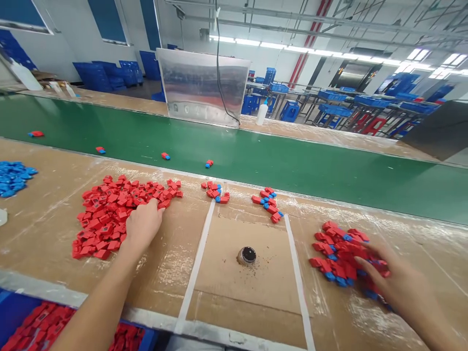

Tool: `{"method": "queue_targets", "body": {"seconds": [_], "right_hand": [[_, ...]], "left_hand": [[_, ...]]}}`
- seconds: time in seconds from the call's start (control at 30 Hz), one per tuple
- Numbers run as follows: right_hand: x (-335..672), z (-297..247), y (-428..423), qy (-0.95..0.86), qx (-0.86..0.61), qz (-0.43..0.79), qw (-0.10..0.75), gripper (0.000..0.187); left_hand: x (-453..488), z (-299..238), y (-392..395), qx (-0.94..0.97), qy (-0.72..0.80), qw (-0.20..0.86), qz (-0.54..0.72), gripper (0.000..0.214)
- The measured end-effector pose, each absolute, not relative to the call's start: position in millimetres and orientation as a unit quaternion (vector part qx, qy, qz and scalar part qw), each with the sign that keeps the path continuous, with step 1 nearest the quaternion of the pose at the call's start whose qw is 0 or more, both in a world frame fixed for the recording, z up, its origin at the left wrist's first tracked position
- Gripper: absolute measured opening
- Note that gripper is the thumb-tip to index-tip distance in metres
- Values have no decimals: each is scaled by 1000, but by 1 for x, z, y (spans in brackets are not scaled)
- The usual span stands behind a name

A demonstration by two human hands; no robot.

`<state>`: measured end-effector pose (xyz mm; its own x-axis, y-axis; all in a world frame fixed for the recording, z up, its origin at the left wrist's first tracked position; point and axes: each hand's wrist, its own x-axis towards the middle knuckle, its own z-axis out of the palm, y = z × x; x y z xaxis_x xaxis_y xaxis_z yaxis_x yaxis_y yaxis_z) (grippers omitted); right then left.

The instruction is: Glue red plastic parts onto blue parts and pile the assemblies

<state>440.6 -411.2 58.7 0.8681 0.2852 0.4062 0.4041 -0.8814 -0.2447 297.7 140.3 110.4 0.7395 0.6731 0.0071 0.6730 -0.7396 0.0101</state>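
At the right edge of a pile of small red plastic pieces (106, 207), my left hand (144, 222) reaches down with curled fingers. Its fingertips meet the red pieces and seem closed on one; the grip is partly hidden. My right hand (397, 278), slightly blurred, is at a second heap of red pieces with blue parts (338, 258). Its thumb and fingers are apart over the heap's right side, touching or just above it. Between the hands, a small round pot of dark liquid (248, 255) stands on a cardboard sheet (223, 280) with dark specks around it.
A green conveyor belt (292, 161) runs behind the table, carrying several red-blue pieces. Two small clusters of red-blue pieces (268, 202) lie near its edge. Blue pieces (14, 178) are piled far left. A blue crate (146, 339) of red pieces sits below the front edge.
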Motion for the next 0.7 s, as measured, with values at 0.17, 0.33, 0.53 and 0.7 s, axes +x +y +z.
{"method": "queue_targets", "body": {"seconds": [0.17, 0.33, 0.53, 0.7], "right_hand": [[462, 70, -348, -247, -930, -225, 152, 42], [492, 76, -255, -325, -931, -41, 163, 32], [489, 63, -221, -349, -930, -6, 117, 28], [486, 59, -233, -349, -933, -7, 91, 29]], "left_hand": [[306, 103, 130, 946, 321, -38, -37, 42], [289, 98, 127, 956, 281, -48, -69, 46], [270, 104, 137, 951, 305, -33, -29, 46], [276, 102, 130, 947, 315, -35, -58, 39]]}}
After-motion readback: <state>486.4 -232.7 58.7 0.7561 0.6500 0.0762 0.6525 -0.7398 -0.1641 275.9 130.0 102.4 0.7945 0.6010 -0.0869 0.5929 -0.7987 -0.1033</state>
